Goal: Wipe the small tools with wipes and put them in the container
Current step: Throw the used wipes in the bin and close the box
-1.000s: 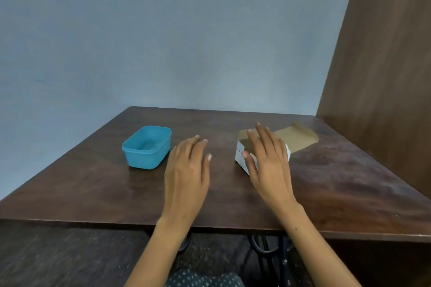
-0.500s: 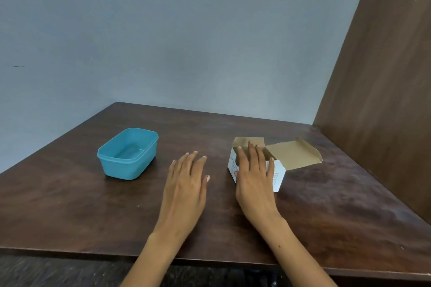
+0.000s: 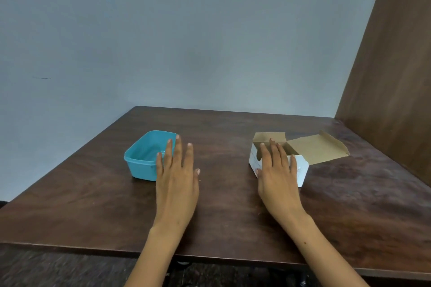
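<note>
Fingers straight, the right hand (image 3: 278, 173) reaches into the opened box (image 3: 300, 171), likely for wipes, while the flat left hand (image 3: 176, 178) waits beside the blue container (image 3: 142, 161).

Both forearms reach forward, left hand (image 3: 177, 177) and right hand (image 3: 277, 175) flat (fingers (image 3: 178, 147) straight).

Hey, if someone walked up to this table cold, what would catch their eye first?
Probably the bright blue container, open-topped on the dark wooden table, left of centre, with the left hand flat beside it, its fingers straight. Next, the white cardboard box to the right, its brown lid flap thrown open, with the right hand spread over its near side.
</note>
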